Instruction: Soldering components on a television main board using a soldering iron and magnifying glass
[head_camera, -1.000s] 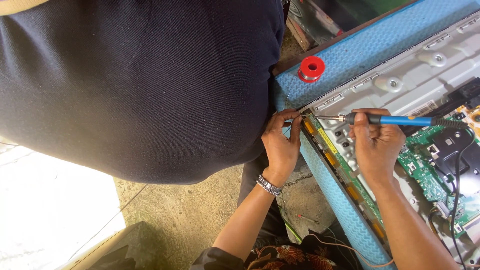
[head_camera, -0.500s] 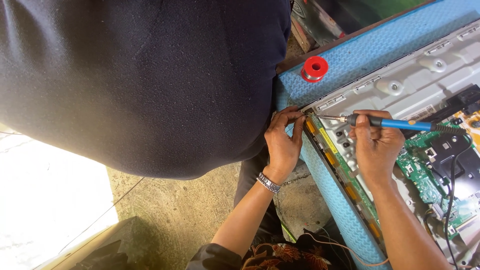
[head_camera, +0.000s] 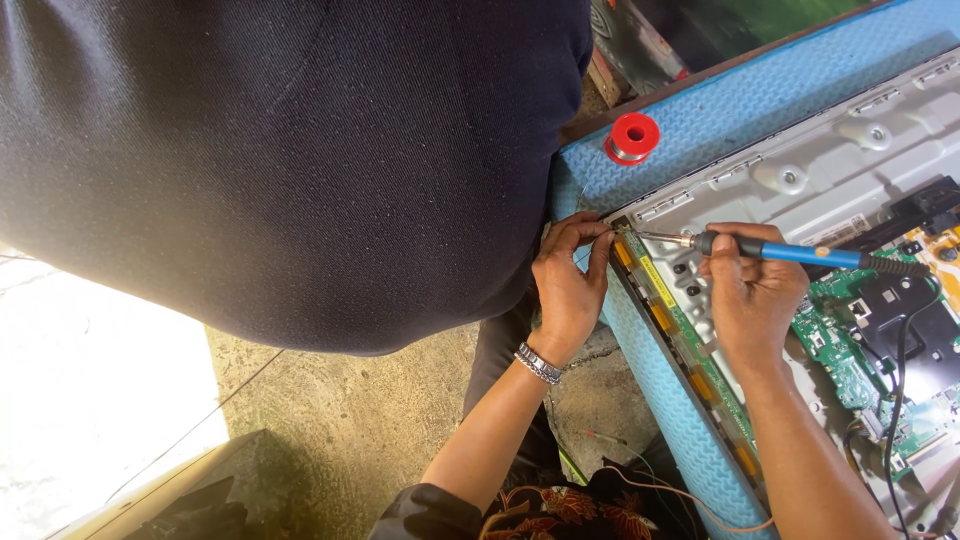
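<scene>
A single blue-handled soldering iron (head_camera: 790, 252) lies almost level across the right-centre of the frame, its long axis running left to right with a slight downward slope toward the right; the metal tip points left toward the upper left corner of the grey metal panel back (head_camera: 800, 170), and its dark cord end trails off to the right. The right hand (head_camera: 750, 295) comes up from the lower right, forearm rising diagonally, knuckles toward the camera, fingers curled closed around the iron's dark collar just behind the tip. The left hand (head_camera: 568, 285) rises from the bottom centre with a metal bracelet (head_camera: 538, 364) at the wrist; its fingers are bent and pinched together at the panel's corner, just left of the iron's tip, and whether they hold a thin wire there is too small to tell. Along the panel's lower left edge runs one narrow strip board (head_camera: 680, 340) with yellow patches, slanting from the upper centre down to the lower right. One green circuit board (head_camera: 850, 360) sits at the right edge under black cables. One red spool (head_camera: 632, 137) stands on the blue textured mat (head_camera: 760, 90) in the upper middle, well apart from both hands. A large dark cloth mass (head_camera: 290, 160) fills the upper left.
</scene>
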